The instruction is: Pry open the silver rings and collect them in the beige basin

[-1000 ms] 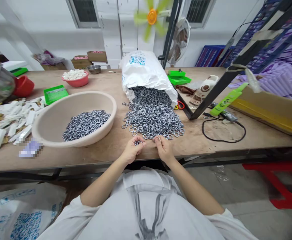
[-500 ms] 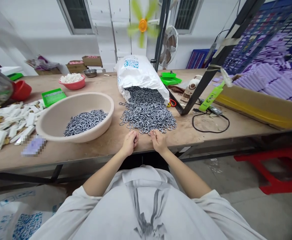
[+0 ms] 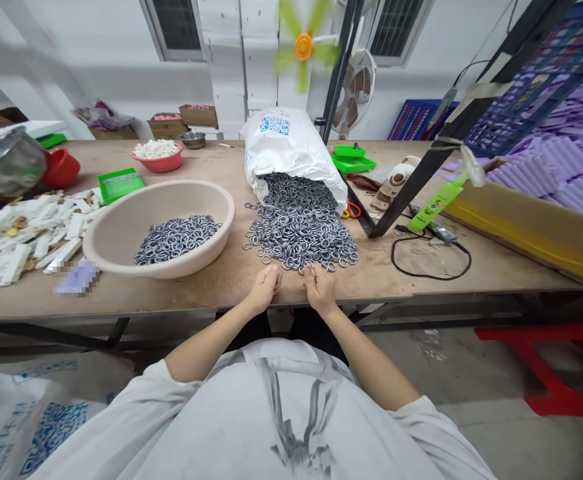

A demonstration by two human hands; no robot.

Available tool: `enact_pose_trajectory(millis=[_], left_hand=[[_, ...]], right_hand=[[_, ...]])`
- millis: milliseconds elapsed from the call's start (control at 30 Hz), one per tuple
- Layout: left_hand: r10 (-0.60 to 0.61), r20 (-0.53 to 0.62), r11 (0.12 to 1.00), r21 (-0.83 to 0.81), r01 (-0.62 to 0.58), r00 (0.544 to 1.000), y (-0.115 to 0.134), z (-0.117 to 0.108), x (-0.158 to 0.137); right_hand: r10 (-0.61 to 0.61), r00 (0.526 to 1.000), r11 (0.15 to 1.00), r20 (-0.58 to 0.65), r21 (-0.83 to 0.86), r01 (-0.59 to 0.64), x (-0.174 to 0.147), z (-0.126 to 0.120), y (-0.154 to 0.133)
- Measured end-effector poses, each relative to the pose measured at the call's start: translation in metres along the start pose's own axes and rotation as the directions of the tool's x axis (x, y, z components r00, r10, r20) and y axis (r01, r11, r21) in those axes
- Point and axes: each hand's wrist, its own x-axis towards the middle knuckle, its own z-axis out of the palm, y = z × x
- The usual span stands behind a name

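A pile of small grey metal-looking rings (image 3: 304,233) spills onto the table from the mouth of a white sack (image 3: 278,143). My left hand (image 3: 266,288) is closed at the near edge of the pile, its fingers curled in. Just to its right, my right hand (image 3: 320,288) is also closed, thumb and forefinger pinched together by the nearest rings. What either hand holds is too small or hidden to make out. To the left stands a large beige basin (image 3: 121,267), and more grey rings (image 3: 176,240) lie inside it.
White plastic pieces (image 3: 36,230) cover the table's left side. A green tray (image 3: 120,185) and a red bowl of white parts (image 3: 158,160) stand behind the basin. On the right are a slanted metal post (image 3: 411,170), a black cable (image 3: 431,275) and a carton of purple pieces (image 3: 526,233).
The camera view has turned slightly left, so the table things appear farther right. Both hands stay closed near the pile, with only small finger movements.
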Motion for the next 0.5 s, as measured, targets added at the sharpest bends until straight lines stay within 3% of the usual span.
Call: enact_pose_trajectory(millis=[200,500], left_hand=[[-0.045,0.045,0.999,0.006,0.045,0.998,0.004,0.001,-0.006],[-0.193,-0.051,0.974,-0.129,0.185,0.98,0.003,-0.004,-0.003]], right_hand=[[0.027,1.0,0.999,-0.017,0.032,-0.026,-0.001,-0.003,-0.002],[0.096,0.994,0.988,0.059,0.111,-0.103,-0.012,-0.011,0.003]])
